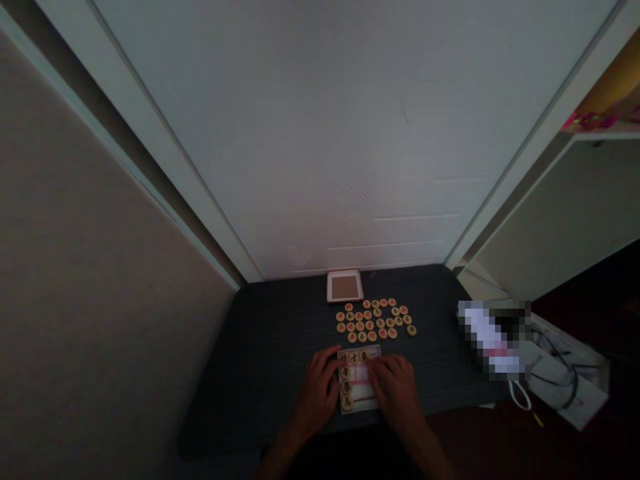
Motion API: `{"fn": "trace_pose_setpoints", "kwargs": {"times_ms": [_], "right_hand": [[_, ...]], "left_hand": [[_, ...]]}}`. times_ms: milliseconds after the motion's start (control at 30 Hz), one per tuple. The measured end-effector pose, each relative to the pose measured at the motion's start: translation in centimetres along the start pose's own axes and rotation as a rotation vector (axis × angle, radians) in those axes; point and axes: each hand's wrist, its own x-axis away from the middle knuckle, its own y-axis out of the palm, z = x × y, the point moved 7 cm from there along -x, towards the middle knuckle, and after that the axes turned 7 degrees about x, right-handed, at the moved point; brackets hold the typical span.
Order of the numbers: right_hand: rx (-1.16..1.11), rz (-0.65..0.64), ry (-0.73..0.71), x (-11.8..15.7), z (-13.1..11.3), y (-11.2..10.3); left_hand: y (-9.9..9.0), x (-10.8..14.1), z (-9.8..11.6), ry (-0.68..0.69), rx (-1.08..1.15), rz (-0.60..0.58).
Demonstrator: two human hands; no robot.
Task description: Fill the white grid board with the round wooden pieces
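1. The left hand (319, 383) is loosely curled, its fingertips at the upper left corner of the tray (364, 405); whether they pinch a disc cannot be told.
2. The right hand (397, 385) is bent over the tray's right side, thumb and fingers drawn narrow; their tips are hidden, so I cannot tell whether they hold anything.
3. In the tray, discs (346, 387) with dark marks lie flat along the left side and the top, between the hands. The step in hand looks like setting or straightening this layer.
4. Any further move there would call for a light touch, with the neighbouring discs left undisturbed.
5. Just beyond are the loose discs (369, 325), red- and dark-marked, in uneven rows on the table (270, 347). Lifting one would call for a narrow grip at its rim.
6. Farthest out, the box (345, 274) lies near the white panel (310, 160).
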Motion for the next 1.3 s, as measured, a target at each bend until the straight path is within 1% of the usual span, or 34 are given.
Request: {"fn": "trace_pose_setpoints", "kwargs": {"times_ms": [100,200,267,367,467,533,600,733,900,1000,1133,1300], "right_hand": [[-0.053,0.059,0.056,-0.1,1.1,-0.5],[-0.131,0.111,0.146,-0.2,3.1,-1.1],[-0.204,0.117,0.200,-0.2,4.4,-1.3],[-0.310,0.090,0.267,0.0,6.1,-1.4],[-0.368,0.062,0.330,0.5,7.1,-1.2],[-0.393,0.052,0.364,0.8,7.4,-1.0],[-0.417,0.052,0.388,1.0,7.4,-0.8],[-0.436,0.074,0.412,1.1,7.5,-0.8],[-0.433,0.052,0.424,1.3,7.8,-0.5],[-0.438,0.043,0.414,1.3,7.8,-0.3],[-0.437,0.042,0.379,1.1,7.5,-0.4],[-0.438,0.040,0.360,1.0,7.3,-0.5]], "left_hand": [[-0.3,0.0,-0.4,-0.021,0.067,0.044],[-0.9,-0.3,-1.1,-0.057,0.145,0.087],[-1.4,-0.8,-1.6,-0.081,0.173,0.092],[-2.3,-2.2,-1.9,-0.080,0.164,0.104],[-3.2,-4.3,-1.7,-0.044,0.116,0.118],[-3.6,-6.0,-1.4,-0.011,0.074,0.129],[-3.6,-7.5,-1.2,0.025,0.012,0.104],[-2.9,-10.3,-1.7,0.053,-0.022,0.035],[-2.1,-12.8,-2.6,0.065,-0.076,-0.043],[-1.8,-13.8,-2.7,0.074,-0.103,-0.073],[-1.5,-14.4,-2.3,0.088,-0.118,-0.104],[-1.5,-14.7,-2.0,0.064,-0.096,-0.074]]}}
